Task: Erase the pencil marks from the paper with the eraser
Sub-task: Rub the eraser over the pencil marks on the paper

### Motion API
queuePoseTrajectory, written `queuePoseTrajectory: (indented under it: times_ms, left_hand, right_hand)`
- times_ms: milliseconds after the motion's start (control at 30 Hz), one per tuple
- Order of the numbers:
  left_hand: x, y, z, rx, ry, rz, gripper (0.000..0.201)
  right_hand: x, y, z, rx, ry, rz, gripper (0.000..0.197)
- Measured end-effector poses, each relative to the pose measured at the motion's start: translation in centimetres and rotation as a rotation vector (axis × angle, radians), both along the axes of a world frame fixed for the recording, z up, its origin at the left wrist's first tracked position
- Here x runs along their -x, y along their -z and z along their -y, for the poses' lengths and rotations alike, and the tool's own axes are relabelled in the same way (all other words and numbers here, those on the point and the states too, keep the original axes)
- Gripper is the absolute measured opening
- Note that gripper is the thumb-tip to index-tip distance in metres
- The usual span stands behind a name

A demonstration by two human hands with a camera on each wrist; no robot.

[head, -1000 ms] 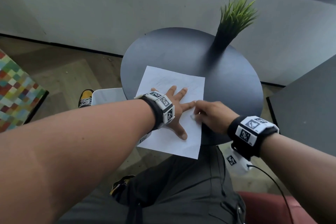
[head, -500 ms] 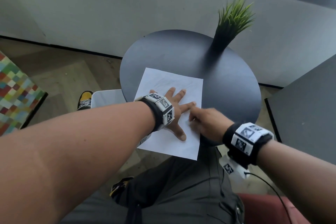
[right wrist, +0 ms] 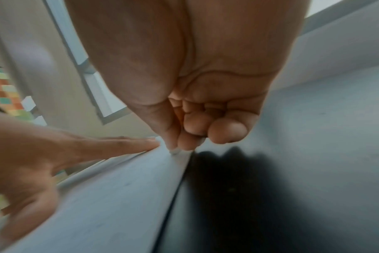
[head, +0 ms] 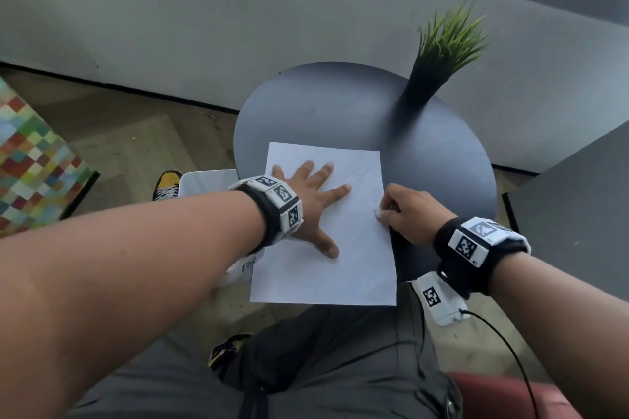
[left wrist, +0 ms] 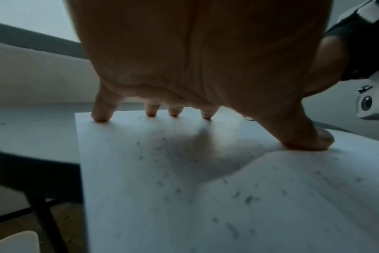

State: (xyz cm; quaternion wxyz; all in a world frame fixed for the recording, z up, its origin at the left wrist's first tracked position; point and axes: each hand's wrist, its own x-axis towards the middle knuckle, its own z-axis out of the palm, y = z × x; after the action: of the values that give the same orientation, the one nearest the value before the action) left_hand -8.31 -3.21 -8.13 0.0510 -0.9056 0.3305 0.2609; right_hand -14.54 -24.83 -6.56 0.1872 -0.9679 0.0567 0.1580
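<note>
Paper: flat on round bench, near edge overhanging at 6 o'clock.
L hand: fingers splayed, pressing sheet.
R hand: grip pinches eraser at sheet's 3 o'clock edge.
Risk: rubbing at edge may crumple/tear paper if L hand's pressure slips.

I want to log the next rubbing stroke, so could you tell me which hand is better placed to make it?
The right hand: it already pinches the eraser at the right edge of the paper. The left hand lies spread flat, holding the sheet down.
</note>
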Motion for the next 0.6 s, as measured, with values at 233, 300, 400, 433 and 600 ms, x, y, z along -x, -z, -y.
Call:
queuePoseTrajectory:
  times_ms: [233,300,400,433,600]
  left_hand:
    - [-0.1,0.6,0.5,-0.037,0.005,-0.008,0.138]
    - [-0.1,0.6,0.6,-0.030,-0.005,-0.014,0.139]
    - [-0.2,0.4,0.8,-0.027,-0.007,-0.016,0.139]
    - [-0.2,0.4,0.9,-0.030,-0.008,-0.016,0.139]
    - [-0.2,0.5,0.9,-0.034,-0.008,-0.014,0.141]
  right_hand:
    - [1.8,-0.4,-4.7,0.054,-0.476,-0.030,0.011]
    - [-0.2,-0.2,-2.8,0.062,-0.237,0.002,0.012]
    - [-1.4,0.6,-1.9,0.113,-0.028,0.066,0.014]
    - [-1.0,0.9,-2.7,0.132,-0.078,0.070,0.015]
    - [0.1,0.1,-3.8,0.067,-0.346,0.018,0.012]
